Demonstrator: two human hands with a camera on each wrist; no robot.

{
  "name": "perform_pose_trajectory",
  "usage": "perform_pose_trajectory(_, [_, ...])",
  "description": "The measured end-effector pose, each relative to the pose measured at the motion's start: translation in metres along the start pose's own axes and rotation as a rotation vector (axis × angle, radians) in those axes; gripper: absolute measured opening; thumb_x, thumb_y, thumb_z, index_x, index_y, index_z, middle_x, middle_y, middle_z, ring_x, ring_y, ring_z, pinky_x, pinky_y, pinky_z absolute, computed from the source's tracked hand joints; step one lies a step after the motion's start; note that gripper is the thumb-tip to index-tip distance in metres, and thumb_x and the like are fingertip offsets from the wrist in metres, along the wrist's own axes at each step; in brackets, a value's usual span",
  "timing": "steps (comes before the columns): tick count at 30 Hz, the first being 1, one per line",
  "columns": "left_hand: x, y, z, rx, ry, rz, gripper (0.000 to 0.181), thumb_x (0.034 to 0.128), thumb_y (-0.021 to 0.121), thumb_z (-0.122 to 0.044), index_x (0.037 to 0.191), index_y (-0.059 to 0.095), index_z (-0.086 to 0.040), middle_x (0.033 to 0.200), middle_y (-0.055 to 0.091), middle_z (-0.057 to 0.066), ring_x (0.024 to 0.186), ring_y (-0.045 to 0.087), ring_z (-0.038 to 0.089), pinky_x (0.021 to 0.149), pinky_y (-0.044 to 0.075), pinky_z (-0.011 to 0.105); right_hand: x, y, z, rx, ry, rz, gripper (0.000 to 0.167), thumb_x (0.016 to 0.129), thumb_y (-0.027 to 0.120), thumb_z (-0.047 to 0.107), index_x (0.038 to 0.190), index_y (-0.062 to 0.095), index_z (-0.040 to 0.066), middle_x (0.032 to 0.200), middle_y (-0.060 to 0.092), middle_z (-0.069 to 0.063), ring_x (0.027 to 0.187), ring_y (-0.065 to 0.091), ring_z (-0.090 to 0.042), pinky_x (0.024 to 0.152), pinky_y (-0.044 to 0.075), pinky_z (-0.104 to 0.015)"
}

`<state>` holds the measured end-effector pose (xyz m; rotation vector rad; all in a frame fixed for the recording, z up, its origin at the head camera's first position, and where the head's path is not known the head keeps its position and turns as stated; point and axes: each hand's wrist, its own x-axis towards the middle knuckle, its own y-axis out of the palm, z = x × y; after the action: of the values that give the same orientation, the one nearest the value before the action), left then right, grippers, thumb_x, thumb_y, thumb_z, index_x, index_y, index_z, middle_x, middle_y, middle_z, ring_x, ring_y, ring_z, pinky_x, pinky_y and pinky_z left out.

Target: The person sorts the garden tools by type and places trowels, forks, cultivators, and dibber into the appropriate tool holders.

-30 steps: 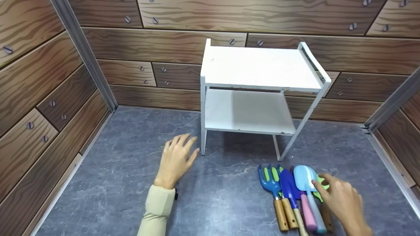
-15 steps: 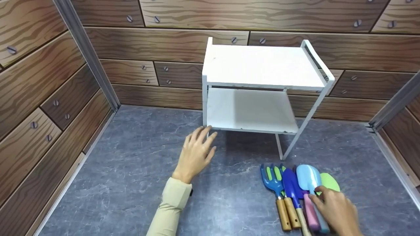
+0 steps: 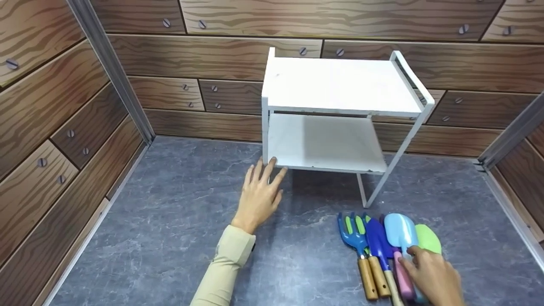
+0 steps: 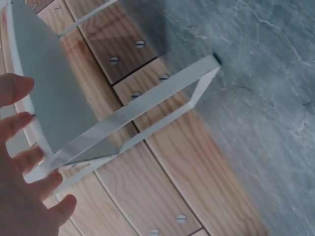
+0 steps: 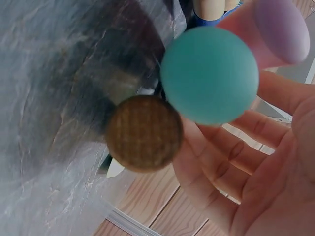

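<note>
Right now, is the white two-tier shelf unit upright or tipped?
Upright. The shelf unit stands feet-down on the grey marbled surface; its upper shelf sits above the lower shelf.

shelf unit (image 3: 340, 85) is white | floor (image 3: 170, 221) shows pale veins on grey | wall (image 3: 204, 55) shows brown wood grain | fork (image 3: 354, 242): blue | narrow trowel (image 3: 376, 238): deep blue | broad trowel (image 3: 400, 229): light blue | rounded blade (image 3: 428, 240): lime green

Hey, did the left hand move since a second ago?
Yes. Against the white cart, the left hand has moved rightward and forward, from left of the cart's front leg to the lower shelf's near-left corner.
</note>
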<state>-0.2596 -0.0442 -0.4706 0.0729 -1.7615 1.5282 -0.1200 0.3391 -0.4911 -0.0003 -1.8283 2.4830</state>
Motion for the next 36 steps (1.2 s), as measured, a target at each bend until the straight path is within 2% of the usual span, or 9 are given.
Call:
perform_pose_trajectory(3, [0.003,0.002,0.0,-0.056,-0.002,-0.012,0.055,0.0919,0.073,-0.021,0.144,0.057,-0.012,0.148,0.047,0.02,0.135,0.044,0.047,0.111,0.04,0.055,0.0,0.001,0.0,0.006,-0.001,0.009,0.034,0.094,0.071,0.026,0.105,0.07,-0.006,0.091,0.069,-0.022,0.079,0.066,-0.047,0.062,0.052,-0.066])
perform_pose_trajectory(6, [0.006,0.003,0.001,-0.108,-0.007,-0.053,0.053,0.0908,0.073,-0.014,0.142,0.058,-0.009,0.145,0.05,0.021,0.132,0.047,0.048,0.11,0.043,0.054,0.0,0.002,-0.002,0.016,-0.015,0.002,0.031,0.091,0.073,0.02,0.105,0.069,-0.007,0.09,0.07,-0.021,0.08,0.066,-0.045,0.063,0.053,-0.065])
perform_pose_trajectory(9, [0.006,0.003,0.0,-0.142,-0.037,-0.085,0.052,0.0895,0.074,-0.011,0.139,0.06,-0.006,0.143,0.052,0.021,0.13,0.049,0.048,0.109,0.043,0.053,0.001,0.002,-0.002,0.021,-0.015,-0.002,0.029,0.089,0.075,0.017,0.103,0.068,-0.008,0.086,0.069,-0.018,0.077,0.066,-0.042,0.062,0.053,-0.063])
perform_pose_trajectory(13, [0.005,0.004,-0.003,-0.155,-0.093,-0.113,0.05,0.0879,0.075,-0.009,0.136,0.062,-0.005,0.141,0.054,0.021,0.128,0.05,0.05,0.106,0.047,0.053,0.001,0.002,-0.001,0.014,0.0,0.004,0.029,0.09,0.075,0.02,0.101,0.068,-0.006,0.082,0.067,-0.015,0.073,0.066,-0.038,0.059,0.052,-0.061])
perform_pose_trajectory(17, [0.009,0.005,-0.007,-0.142,-0.097,-0.136,0.048,0.0874,0.073,-0.008,0.134,0.063,-0.004,0.139,0.055,0.021,0.127,0.051,0.049,0.098,0.053,0.053,-0.002,0.001,-0.002,0.014,0.046,0.029,0.036,0.091,0.075,0.024,0.102,0.065,-0.009,0.081,0.065,-0.019,0.07,0.064,-0.039,0.059,0.052,-0.062])
perform_pose_trajectory(21, [0.015,0.004,-0.009,-0.115,-0.093,-0.139,0.046,0.0864,0.072,-0.007,0.132,0.065,-0.005,0.138,0.057,0.02,0.126,0.053,0.047,0.089,0.059,0.049,-0.005,0.002,-0.003,0.028,0.098,0.062,0.042,0.094,0.071,0.027,0.105,0.062,-0.012,0.084,0.064,-0.026,0.074,0.063,-0.045,0.063,0.051,-0.065])
perform_pose_trajectory(27, [0.017,0.002,-0.01,-0.095,-0.116,-0.116,0.046,0.0855,0.071,-0.006,0.131,0.067,-0.006,0.138,0.058,0.018,0.127,0.053,0.043,0.081,0.062,0.043,-0.006,0.006,-0.003,0.055,0.129,0.094,0.035,0.097,0.062,0.017,0.114,0.058,-0.013,0.101,0.062,-0.039,0.09,0.06,-0.061,0.07,0.05,-0.069])
perform_pose_trajectory(36, [0.011,0.004,-0.009,-0.138,-0.141,-0.123,0.045,0.084,0.072,-0.006,0.128,0.067,-0.006,0.136,0.058,0.018,0.127,0.052,0.044,0.077,0.063,0.046,-0.004,0.01,-0.004,0.044,0.163,0.2,0.035,0.096,0.06,0.013,0.12,0.054,-0.011,0.104,0.059,-0.041,0.093,0.06,-0.061,0.069,0.051,-0.068])
